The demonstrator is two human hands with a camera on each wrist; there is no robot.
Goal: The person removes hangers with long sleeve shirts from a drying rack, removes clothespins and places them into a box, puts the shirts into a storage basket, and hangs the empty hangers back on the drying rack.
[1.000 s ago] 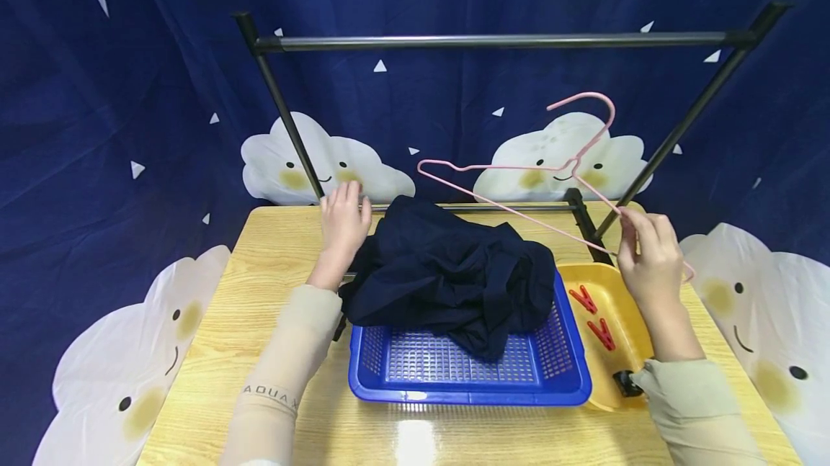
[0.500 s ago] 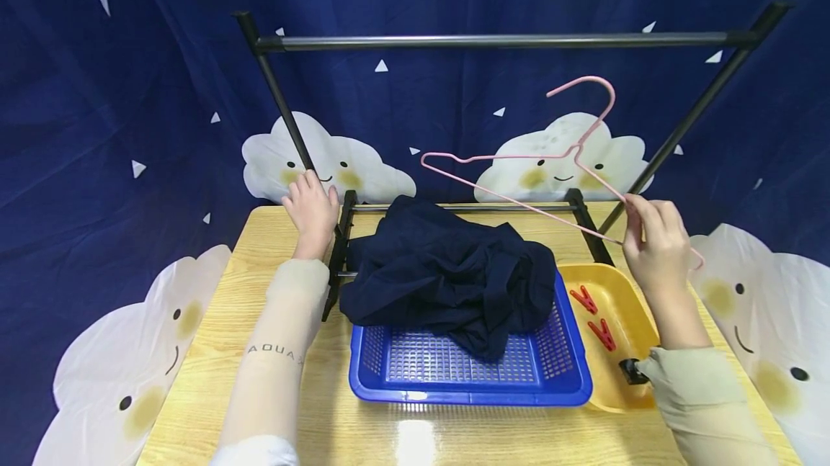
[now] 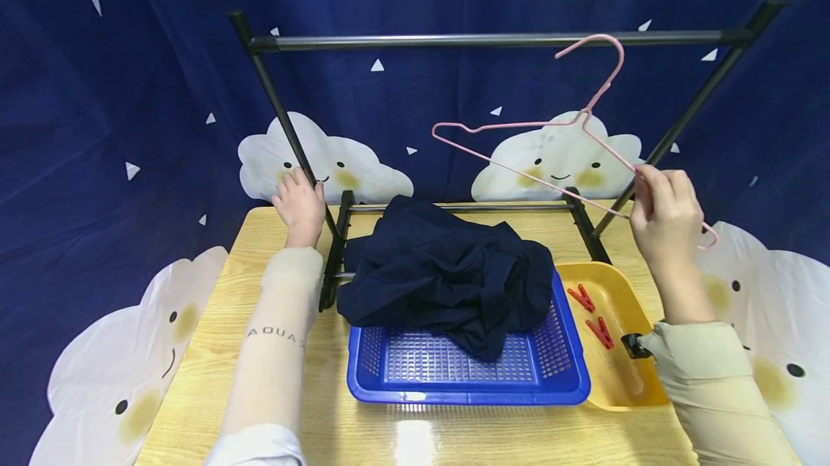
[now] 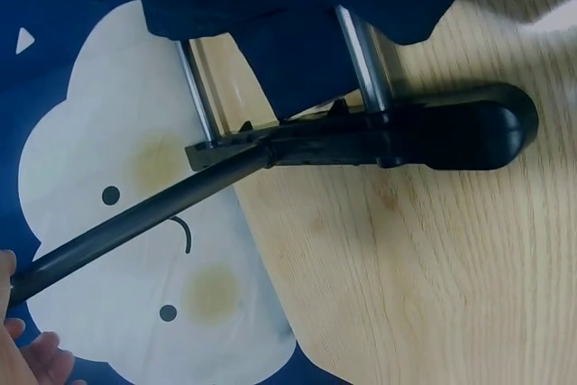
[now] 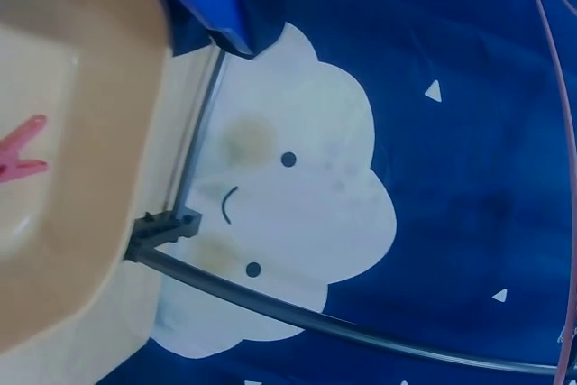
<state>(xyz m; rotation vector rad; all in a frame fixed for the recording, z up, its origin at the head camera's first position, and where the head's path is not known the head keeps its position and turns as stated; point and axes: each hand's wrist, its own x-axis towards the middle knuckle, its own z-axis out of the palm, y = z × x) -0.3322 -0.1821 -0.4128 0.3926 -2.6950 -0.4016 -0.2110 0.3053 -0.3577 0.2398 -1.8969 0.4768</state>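
My right hand pinches a pink clothes hanger by its lower right side, holding it up in the air. The hanger's hook overlaps the rack's top bar in the head view. Part of the hanger also shows along the right wrist view's edge. At the rack's left side, my left hand grips the black post, thumb on one side and fingers on the other. Dark navy cloth lies bunched over the back of a blue basket between the hands.
A yellow tray beside the basket holds red clothespins. The rack's black foot stands on the wooden table, left of the cloth. Behind hangs a navy curtain with clouds.
My left hand has moved left from beside the cloth to the rack's left post. The right hand has lifted the hanger higher, so its hook now reaches the top bar in view.
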